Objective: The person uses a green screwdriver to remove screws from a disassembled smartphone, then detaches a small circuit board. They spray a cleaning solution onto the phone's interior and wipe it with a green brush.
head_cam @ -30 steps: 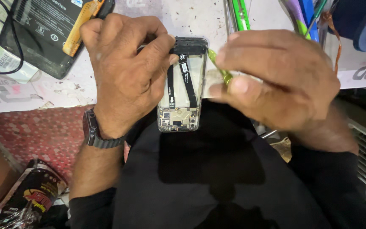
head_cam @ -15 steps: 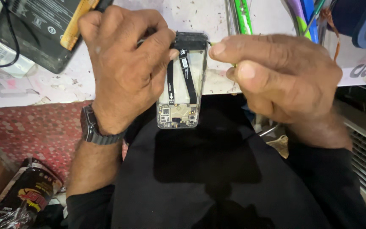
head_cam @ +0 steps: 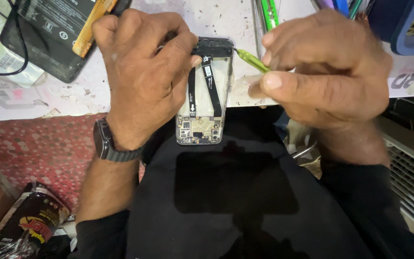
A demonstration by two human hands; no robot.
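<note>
An opened phone [head_cam: 204,96] with its back cover off shows black flex cables and a small board at its near end. It lies half over the white bench's [head_cam: 63,100] front edge. My left hand [head_cam: 142,72], with a dark watch [head_cam: 106,144] on the wrist, grips the phone's left side, thumb near the top. My right hand [head_cam: 322,67] pinches a small green-handled screwdriver [head_cam: 249,58]. Its metal tip touches the phone's top right corner.
A black phone battery [head_cam: 49,33] with a yellow-orange strip and a black cable lie at the bench's back left. Green and blue tools and a blue tray [head_cam: 408,29] sit at the back right. A red patterned surface [head_cam: 34,148] and a dark packet [head_cam: 25,225] are lower left.
My right hand has drawn back to the right and the screwdriver's tip has shifted from the phone's right edge up to its top right corner. The left hand keeps its grip.
</note>
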